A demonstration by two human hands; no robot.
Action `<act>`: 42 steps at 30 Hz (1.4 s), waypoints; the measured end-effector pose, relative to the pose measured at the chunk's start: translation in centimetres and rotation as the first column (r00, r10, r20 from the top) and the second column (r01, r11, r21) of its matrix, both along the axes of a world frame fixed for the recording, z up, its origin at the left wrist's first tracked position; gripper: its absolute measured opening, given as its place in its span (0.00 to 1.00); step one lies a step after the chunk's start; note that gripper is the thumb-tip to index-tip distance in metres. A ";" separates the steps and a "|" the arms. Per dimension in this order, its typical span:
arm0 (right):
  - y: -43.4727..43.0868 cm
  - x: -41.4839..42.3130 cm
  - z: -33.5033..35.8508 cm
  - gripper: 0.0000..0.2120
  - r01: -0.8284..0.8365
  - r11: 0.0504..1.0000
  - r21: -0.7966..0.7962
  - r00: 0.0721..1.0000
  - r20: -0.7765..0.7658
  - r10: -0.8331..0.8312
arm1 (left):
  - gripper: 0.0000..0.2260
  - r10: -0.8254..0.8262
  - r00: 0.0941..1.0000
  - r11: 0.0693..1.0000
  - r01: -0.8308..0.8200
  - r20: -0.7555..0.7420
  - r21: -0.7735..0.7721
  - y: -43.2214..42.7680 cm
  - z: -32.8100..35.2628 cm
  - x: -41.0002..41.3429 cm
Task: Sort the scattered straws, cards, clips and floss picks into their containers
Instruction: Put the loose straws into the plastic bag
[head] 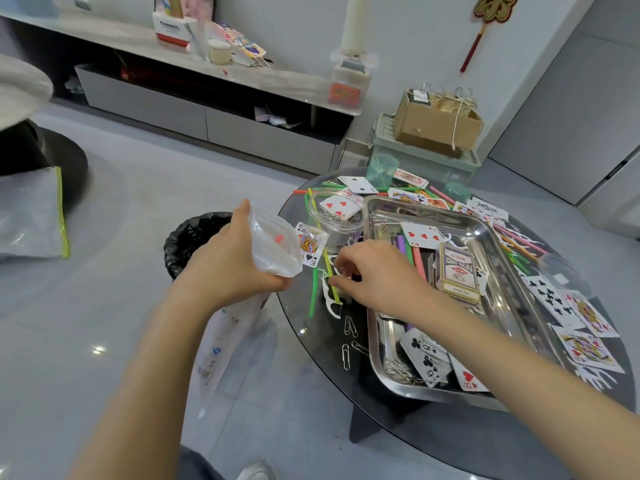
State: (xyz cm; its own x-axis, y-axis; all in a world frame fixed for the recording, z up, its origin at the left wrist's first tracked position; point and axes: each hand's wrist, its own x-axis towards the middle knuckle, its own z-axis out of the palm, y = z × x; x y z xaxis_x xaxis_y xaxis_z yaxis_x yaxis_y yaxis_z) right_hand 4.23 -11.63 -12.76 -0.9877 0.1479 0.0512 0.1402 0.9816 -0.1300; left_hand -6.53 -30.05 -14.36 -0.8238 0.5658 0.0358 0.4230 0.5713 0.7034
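Several paper clips (349, 326) lay loose on the glass table (322, 379), close to its near edge. Beside them sat a shiny metal tray (373, 355). A few playing cards (427, 362) and a little heap of clips were piled in its near corner, so the sorting was not done yet.

A bit further in, the left hand (225, 265) was at the table's left edge. Its fingers were wrapped around a clear plastic bag (273, 242). I think the bag was held right there so small things could be dropped in with no long reach.

The right hand (377, 275) reached over the tray's left side, with its fingers curled down toward the white floss picks (327, 293). The picks lay on the glass between the bag and the tray, mixed up with a yellow straw (333, 285) and a green straw (313, 296). I could not tell if the fingers had pinched a pick or were only touching one. It looked like the floss picks were meant for the bag.

Behind the hands stood a clear round jar (332, 225) with clips inside and a heart card (337, 205) lying over its top. A card box (457, 271) rested in the middle of the tray.

Near the table's far edge stood two green cups (381, 168). More straws and cards were scattered all around them, waiting to be picked up.
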 end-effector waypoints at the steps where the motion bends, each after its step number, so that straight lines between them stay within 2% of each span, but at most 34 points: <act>1: -0.3 -0.1 -0.2 0.13 0.011 1.000 0.002 1.000 -0.010 -0.011 | 0.54 -0.013 1.000 1.000 0.013 0.011 -0.016 0.0 0.0 -0.1; 5: -1.1 -0.7 -1.6 0.13 0.049 0.995 0.093 0.998 0.031 -0.052 | 0.60 -0.018 0.999 1.000 0.017 0.051 0.017 -0.4 0.2 -0.4; 9: -1.4 -1.4 -1.9 0.08 0.097 0.980 0.171 0.994 0.039 -0.105 | 0.60 -0.024 0.997 0.998 0.019 0.076 0.060 -1.0 0.2 -0.3; 11: -1.5 -1.7 -1.9 0.10 0.120 0.978 0.173 0.989 0.059 -0.132 | 0.59 -0.038 0.996 0.998 0.034 0.085 0.051 -1.1 0.1 -0.1; 13: -1.5 -1.8 -1.5 0.12 0.150 0.982 0.118 0.984 0.081 -0.160 | 0.59 -0.055 0.993 0.998 0.052 0.102 0.024 -1.2 -0.1 -0.1; 16: -1.1 -1.3 -0.3 0.14 0.206 0.976 -0.069 0.974 0.108 -0.198 | 0.59 -0.065 0.991 0.997 0.068 0.121 -0.022 -1.3 -0.4 -0.2; 19: -0.8 0.5 0.9 0.11 0.225 0.943 -0.246 0.974 0.095 -0.208 | 0.59 -0.089 0.987 0.994 0.095 0.132 -0.044 -1.1 -0.9 -0.4; 22: -1.1 3.1 1.8 0.07 0.228 0.914 -0.335 0.974 0.074 -0.216 | 0.59 -0.126 0.981 0.989 0.135 0.150 -0.054 -0.4 -1.5 -0.5; 30: -1.7 9.6 4.7 0.06 0.221 0.791 -0.571 0.966 0.014 -0.259 | 0.56 -0.183 0.965 0.981 0.168 0.188 0.093 0.7 -2.3 -0.6; 34: -1.0 12.1 6.2 0.08 0.179 0.749 -0.638 0.951 -0.083 -0.298 | 0.55 -0.179 0.963 0.977 0.150 0.201 0.152 0.6 -2.5 -0.3; 36: -0.4 13.1 6.8 0.08 0.141 0.735 -0.663 0.936 -0.153 -0.318 | 0.52 -0.186 0.964 0.973 0.155 0.188 0.172 0.5 -2.5 -0.1; 39: 0.7 14.3 7.4 0.13 0.111 0.696 -0.709 0.914 -0.202 -0.351 | 0.38 -0.203 0.970 0.968 0.179 0.131 0.176 0.0 -1.9 0.5; 42: 1.5 15.5 7.5 0.15 0.090 0.651 -0.754 0.927 -0.175 -0.332 | 0.37 -0.225 0.968 0.962 0.202 0.112 0.184 -0.3 -1.8 0.9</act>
State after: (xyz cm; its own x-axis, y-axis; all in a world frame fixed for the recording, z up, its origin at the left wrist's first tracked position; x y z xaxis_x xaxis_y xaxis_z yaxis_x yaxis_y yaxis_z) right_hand 19.73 -10.17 -5.22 -0.8834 0.4591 0.0942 0.1713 0.5032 -0.8470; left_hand -5.64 -30.36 -16.17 -0.6883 0.7239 0.0463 0.4196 0.3453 0.8395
